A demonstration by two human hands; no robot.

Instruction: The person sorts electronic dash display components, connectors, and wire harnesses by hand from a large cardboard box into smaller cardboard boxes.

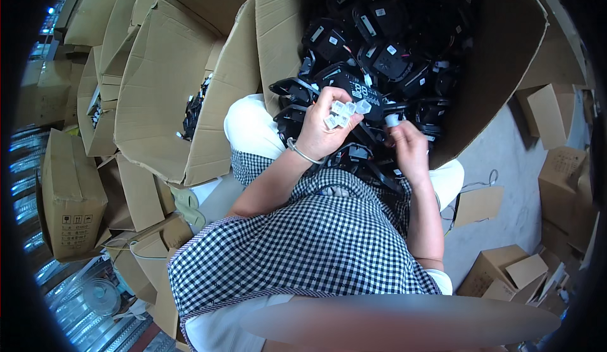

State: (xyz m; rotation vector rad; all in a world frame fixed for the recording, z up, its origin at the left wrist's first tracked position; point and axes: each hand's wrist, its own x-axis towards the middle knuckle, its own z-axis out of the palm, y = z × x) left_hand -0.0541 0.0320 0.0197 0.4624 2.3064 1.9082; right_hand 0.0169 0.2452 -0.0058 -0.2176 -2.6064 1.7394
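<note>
My left hand (321, 134) is closed around several small translucent white plastic connector housings (346, 111), their square ends facing up. Close by, my right hand (411, 151) pinches a white connector (392, 120) between thumb and fingers; it sits against the black parts, and whether a lead joins it to one cannot be made out. Both hands are over the near side of a big cardboard box (506, 42) full of black plastic display units (386, 61) with short wires and white labels. Just beyond my left hand, one unit (359, 89) shows a dark screen with pale segments.
A second large open carton (171, 67) stands to the left, with some black parts (196, 108) inside. More cartons (74, 194) crowd the far left. On the grey floor (484, 156) at right lie a cardboard piece (478, 205), a thin wire and an open box (502, 273).
</note>
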